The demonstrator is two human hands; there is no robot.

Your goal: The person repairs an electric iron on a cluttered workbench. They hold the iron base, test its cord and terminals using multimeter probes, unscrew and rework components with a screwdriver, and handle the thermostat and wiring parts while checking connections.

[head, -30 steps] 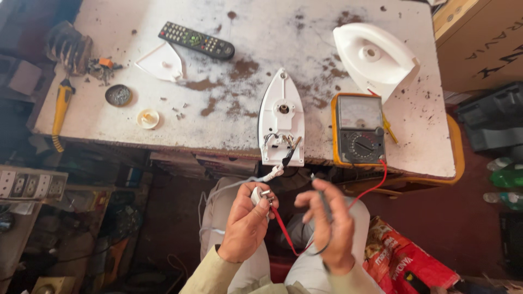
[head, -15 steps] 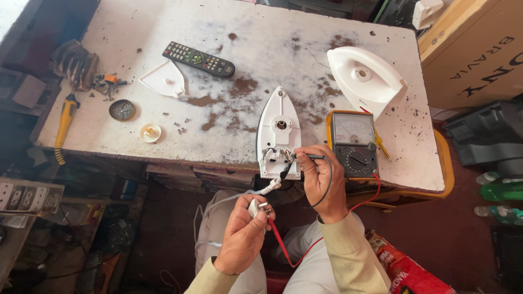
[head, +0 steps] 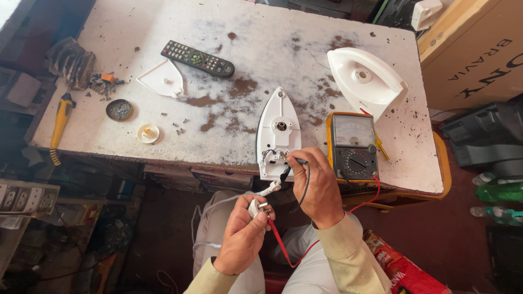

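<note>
An opened white iron base [head: 278, 126] lies on the stained white table [head: 229, 65], its wired rear end at the near edge. My right hand [head: 317, 184] pinches a black test probe [head: 293, 161] whose tip touches the iron's rear terminals. Below the table edge, my left hand [head: 243, 238] grips the iron's white plug [head: 255, 207] together with a red test probe [head: 274, 231]. Red and black leads run to a yellow analogue multimeter [head: 353, 146] just right of the iron.
The iron's white top shell [head: 366, 79] lies at the back right. A black remote [head: 197, 58], a white triangular cover [head: 163, 79], a round metal dish [head: 119, 109], a small white knob [head: 147, 133] and a yellow-handled tool [head: 60, 122] sit to the left. A cardboard box [head: 473, 49] stands at the right.
My right hand rose from my lap to the iron's rear and set the black probe on its terminals. My left hand kept the plug and red probe below the table edge.
</note>
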